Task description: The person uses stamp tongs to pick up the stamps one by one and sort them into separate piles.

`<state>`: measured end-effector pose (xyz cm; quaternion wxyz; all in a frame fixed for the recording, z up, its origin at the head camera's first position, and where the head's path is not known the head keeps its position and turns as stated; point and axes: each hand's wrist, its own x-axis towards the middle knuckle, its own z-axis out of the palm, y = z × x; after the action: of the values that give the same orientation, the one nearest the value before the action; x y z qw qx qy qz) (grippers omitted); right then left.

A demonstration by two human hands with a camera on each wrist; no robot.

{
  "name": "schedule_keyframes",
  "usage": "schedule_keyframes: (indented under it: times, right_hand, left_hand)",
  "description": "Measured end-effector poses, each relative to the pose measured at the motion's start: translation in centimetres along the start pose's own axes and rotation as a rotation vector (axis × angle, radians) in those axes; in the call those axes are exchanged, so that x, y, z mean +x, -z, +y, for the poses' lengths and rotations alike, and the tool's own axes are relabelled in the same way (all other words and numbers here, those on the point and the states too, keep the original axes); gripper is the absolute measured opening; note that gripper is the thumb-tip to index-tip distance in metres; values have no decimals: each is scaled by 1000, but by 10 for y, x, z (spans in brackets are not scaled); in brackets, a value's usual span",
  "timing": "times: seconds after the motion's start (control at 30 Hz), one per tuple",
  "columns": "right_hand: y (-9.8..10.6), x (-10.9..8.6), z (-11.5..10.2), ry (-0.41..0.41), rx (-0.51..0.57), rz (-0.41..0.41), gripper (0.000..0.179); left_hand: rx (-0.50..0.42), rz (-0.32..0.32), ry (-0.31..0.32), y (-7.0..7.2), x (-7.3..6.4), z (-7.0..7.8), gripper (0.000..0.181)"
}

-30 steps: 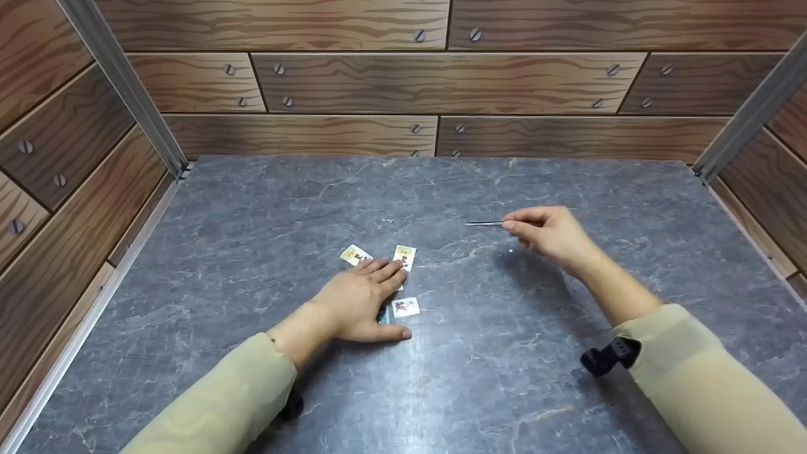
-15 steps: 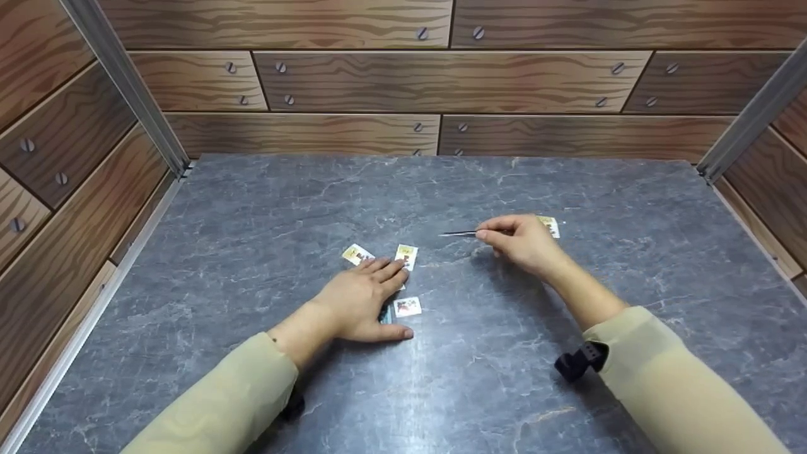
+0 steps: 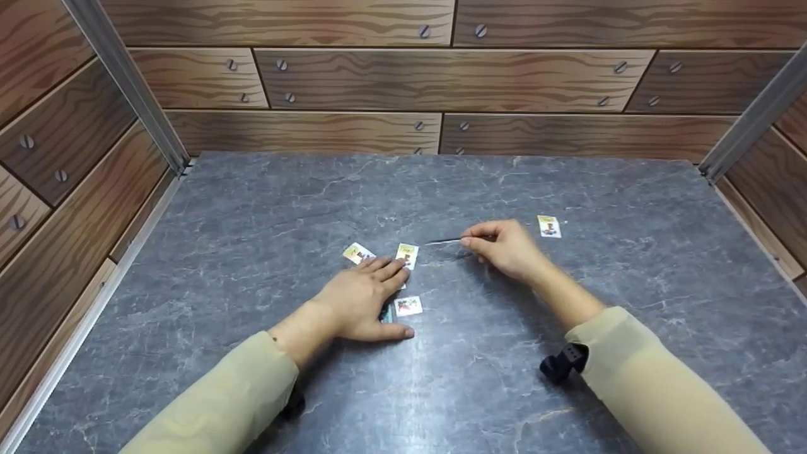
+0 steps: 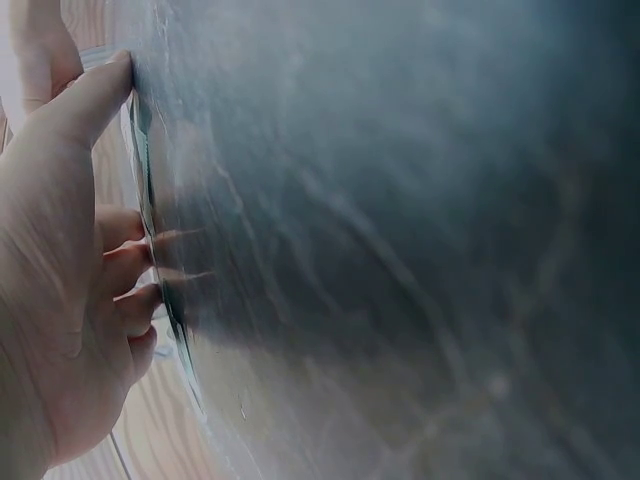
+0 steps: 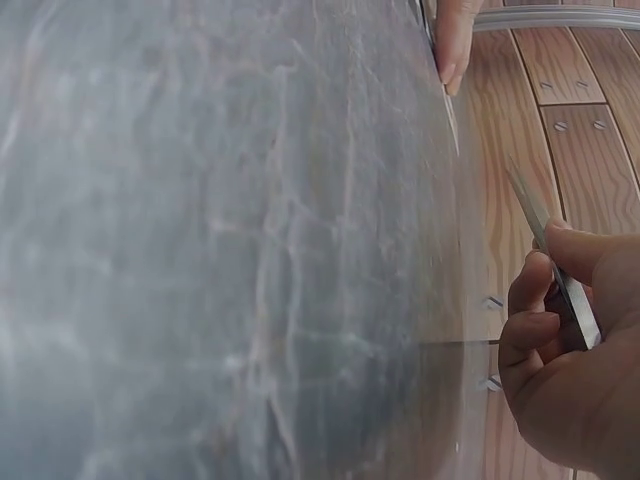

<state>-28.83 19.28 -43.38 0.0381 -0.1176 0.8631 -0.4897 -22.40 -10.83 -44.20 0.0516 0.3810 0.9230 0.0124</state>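
Note:
My left hand (image 3: 359, 299) lies palm down with fingers extended, resting on small printed paper pieces on the table. From under its fingertips two yellow-and-white pieces stick out, a left one (image 3: 356, 253) and a right one (image 3: 408, 253). A white printed piece (image 3: 408, 306) lies between thumb and forefinger, by a strip of teal (image 3: 387, 313) mostly hidden under the palm. My right hand (image 3: 507, 251) pinches thin metal tweezers (image 3: 443, 241) above the table, their tips pointing left toward the pieces. In the right wrist view the tweezers (image 5: 555, 255) run along the curled fingers.
Another yellow-and-white printed piece (image 3: 549, 227) lies at the right, beyond the right hand, with a tiny white speck beside it. The grey marbled table (image 3: 284, 202) is bounded by wood-patterned walls (image 3: 353, 79) at the back and sides, with metal posts at the corners.
My right hand has moved left and toward me with the tweezers, nearer the left hand. The printed piece at the right has come into view behind it. My left hand stays put.

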Motion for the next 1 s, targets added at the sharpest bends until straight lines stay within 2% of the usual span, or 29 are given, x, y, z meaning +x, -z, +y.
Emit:
schedule_keyframes:
  times: [1.0]
  right_hand:
    - [-14,7,7,-44,-29,-17,22]
  left_hand:
    - [7,-21,11,0,2,-1,108]
